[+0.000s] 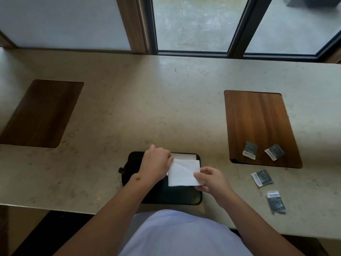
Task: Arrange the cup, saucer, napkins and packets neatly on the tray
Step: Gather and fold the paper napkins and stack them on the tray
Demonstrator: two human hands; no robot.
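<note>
A long beige stone countertop (pixel 166 108) carries everything. Directly on it, near the front edge, lies a black rectangular tray with rounded corners (pixel 177 195). Two dark brown wooden rectangular boards lie flat on the stone or are set into it, one at the left (pixel 41 113) and one at the right (pixel 258 126). Near the right board, two small dark grey packets with white ends lie on the stone, one (pixel 262 177) just beside the board's front edge and one (pixel 276 201) closer to the counter's front.

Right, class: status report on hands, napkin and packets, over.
Both hands, left hand and right hand, holding napkin over tray. Four packets off tray. Nothing blocking.
</note>
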